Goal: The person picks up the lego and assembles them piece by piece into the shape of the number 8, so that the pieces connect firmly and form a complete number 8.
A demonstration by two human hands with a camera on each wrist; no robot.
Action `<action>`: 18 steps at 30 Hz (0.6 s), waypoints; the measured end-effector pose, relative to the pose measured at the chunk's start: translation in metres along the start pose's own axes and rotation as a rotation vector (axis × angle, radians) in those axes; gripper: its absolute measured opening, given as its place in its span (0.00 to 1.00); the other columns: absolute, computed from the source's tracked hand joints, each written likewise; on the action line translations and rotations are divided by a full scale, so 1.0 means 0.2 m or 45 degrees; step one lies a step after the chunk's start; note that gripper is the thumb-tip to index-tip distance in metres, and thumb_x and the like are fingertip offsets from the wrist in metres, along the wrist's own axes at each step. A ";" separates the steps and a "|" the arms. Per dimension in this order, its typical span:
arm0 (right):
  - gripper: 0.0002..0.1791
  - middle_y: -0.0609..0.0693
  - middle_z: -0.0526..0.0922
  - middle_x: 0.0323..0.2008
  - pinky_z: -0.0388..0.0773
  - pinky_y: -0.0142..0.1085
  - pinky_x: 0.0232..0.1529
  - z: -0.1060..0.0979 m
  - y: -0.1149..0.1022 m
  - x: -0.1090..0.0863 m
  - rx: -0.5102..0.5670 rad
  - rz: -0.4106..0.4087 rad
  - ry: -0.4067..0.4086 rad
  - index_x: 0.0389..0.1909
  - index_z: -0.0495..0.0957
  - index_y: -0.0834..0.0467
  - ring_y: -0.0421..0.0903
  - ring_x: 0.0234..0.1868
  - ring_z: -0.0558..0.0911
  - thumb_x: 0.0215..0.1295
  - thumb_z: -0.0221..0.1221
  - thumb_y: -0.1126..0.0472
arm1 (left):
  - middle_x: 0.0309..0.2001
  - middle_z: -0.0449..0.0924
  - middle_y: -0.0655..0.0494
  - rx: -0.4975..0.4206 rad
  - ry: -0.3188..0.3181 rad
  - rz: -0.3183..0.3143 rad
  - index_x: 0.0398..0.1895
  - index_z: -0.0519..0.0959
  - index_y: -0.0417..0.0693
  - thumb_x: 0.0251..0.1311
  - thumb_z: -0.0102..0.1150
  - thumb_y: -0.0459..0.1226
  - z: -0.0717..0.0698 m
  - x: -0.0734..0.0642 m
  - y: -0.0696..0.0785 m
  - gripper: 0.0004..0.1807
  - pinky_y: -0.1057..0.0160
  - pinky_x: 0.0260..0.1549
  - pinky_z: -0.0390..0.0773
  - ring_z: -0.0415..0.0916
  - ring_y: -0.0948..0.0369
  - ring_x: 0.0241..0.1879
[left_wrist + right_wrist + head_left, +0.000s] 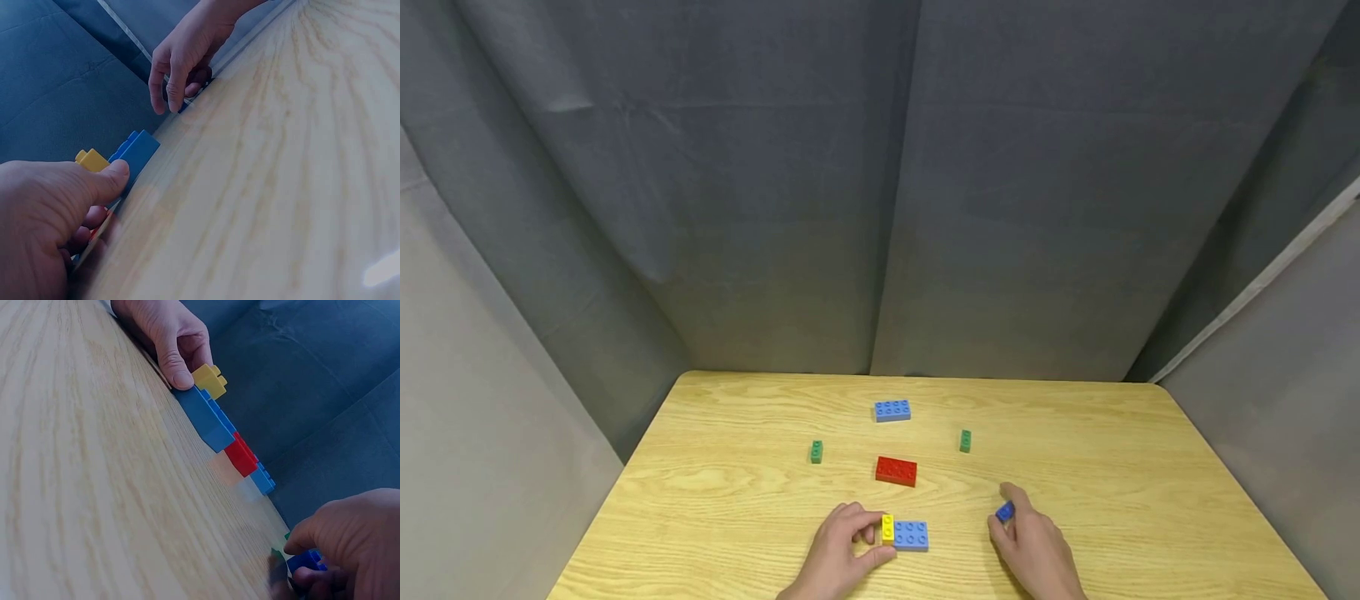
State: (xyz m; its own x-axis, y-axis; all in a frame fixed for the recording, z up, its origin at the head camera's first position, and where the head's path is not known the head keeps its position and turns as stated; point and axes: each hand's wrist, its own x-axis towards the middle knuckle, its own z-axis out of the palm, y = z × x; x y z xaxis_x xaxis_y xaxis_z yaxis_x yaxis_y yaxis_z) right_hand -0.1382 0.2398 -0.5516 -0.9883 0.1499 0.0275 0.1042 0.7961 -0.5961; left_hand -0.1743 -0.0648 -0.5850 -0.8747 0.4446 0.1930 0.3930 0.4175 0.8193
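Note:
My left hand (pixel 842 550) pinches the left end of a light blue toy brick (pixel 912 536), thumb on its near side. On that same end sits a small yellow brick (pixel 887 530), standing above the blue studs. To the right, my right hand (pixel 1033 546) has thumb and fingers around a small dark blue brick (pixel 1004 511), low at the tabletop. The right wrist view shows this dark blue brick (pixel 304 561) between the fingertips, partly hidden. Whether it touches the table cannot be told.
Beyond the hands, a red brick (pixel 896 471) lies on the wooden table (pixel 715 467). Farther back is another light blue brick (pixel 892 410). Small green bricks stand left (pixel 816 452) and right (pixel 966 441). Grey curtains (pixel 775 208) enclose the table's back and sides.

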 end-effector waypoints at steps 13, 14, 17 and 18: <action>0.29 0.47 0.68 0.20 0.59 0.27 0.14 -0.02 0.02 -0.02 0.011 0.080 -0.038 0.63 0.59 0.73 0.41 0.14 0.65 0.73 0.59 0.59 | 0.31 0.74 0.67 -0.003 0.012 0.025 0.54 0.87 0.47 0.59 0.73 0.54 0.01 0.00 -0.02 0.26 0.70 0.37 0.72 0.66 0.70 0.35; 0.28 0.47 0.68 0.20 0.59 0.27 0.14 -0.02 0.02 -0.02 0.019 0.082 -0.044 0.62 0.60 0.72 0.41 0.14 0.65 0.73 0.58 0.59 | 0.31 0.74 0.67 -0.001 0.013 0.029 0.54 0.87 0.47 0.60 0.73 0.54 0.01 0.00 -0.02 0.26 0.70 0.37 0.72 0.66 0.70 0.36; 0.25 0.47 0.68 0.20 0.60 0.27 0.15 -0.02 0.02 -0.01 0.008 0.079 -0.055 0.59 0.63 0.71 0.41 0.15 0.65 0.72 0.58 0.59 | 0.31 0.74 0.67 0.007 0.018 0.039 0.55 0.87 0.47 0.60 0.73 0.53 0.01 0.00 -0.02 0.26 0.71 0.37 0.72 0.66 0.70 0.36; 0.25 0.47 0.68 0.20 0.60 0.27 0.16 -0.02 0.02 -0.01 0.000 0.073 -0.055 0.59 0.64 0.71 0.41 0.15 0.65 0.72 0.59 0.59 | 0.31 0.74 0.67 0.009 0.018 0.038 0.55 0.87 0.47 0.60 0.73 0.53 0.01 0.00 -0.02 0.26 0.71 0.37 0.72 0.66 0.70 0.36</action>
State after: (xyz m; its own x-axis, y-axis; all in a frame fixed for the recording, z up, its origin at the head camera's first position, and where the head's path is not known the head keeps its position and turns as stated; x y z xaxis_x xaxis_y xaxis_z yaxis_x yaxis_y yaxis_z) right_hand -0.1357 0.2441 -0.5506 -0.9847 0.1694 -0.0415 0.1606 0.7872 -0.5955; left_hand -0.1748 -0.0657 -0.5887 -0.8666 0.4455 0.2249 0.4206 0.4097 0.8095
